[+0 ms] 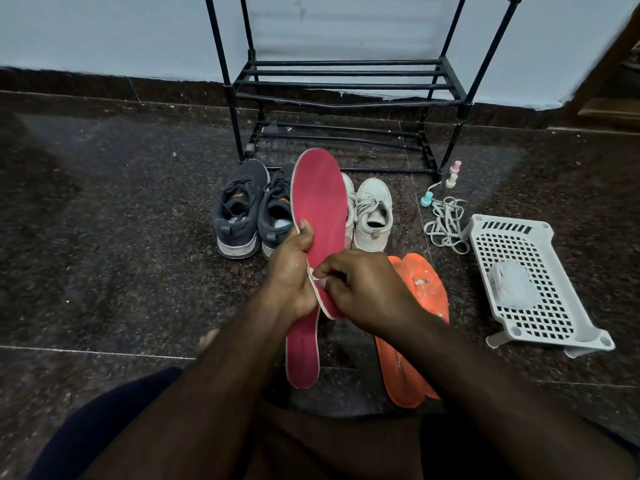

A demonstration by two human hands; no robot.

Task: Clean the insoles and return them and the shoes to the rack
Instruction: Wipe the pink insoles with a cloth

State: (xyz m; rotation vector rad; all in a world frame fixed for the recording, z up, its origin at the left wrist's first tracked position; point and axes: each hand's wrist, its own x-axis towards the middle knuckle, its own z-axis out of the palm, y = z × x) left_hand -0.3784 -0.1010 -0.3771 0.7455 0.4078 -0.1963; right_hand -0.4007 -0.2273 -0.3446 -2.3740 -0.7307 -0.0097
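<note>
Head view, left hand (pixel 289 268) gripping red insole (pixel 320 216), toe up

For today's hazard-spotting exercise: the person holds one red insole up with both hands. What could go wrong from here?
1. The left hand grips the raised red foam insole while the right hand pinches its pale edge; the edging might peel.
2. The tangled white laces lie loose near the black metal rack; they could snag a foot.

A home entryway; shoe rack (pixel 346 81) on granite floor (pixel 121 202).
</note>
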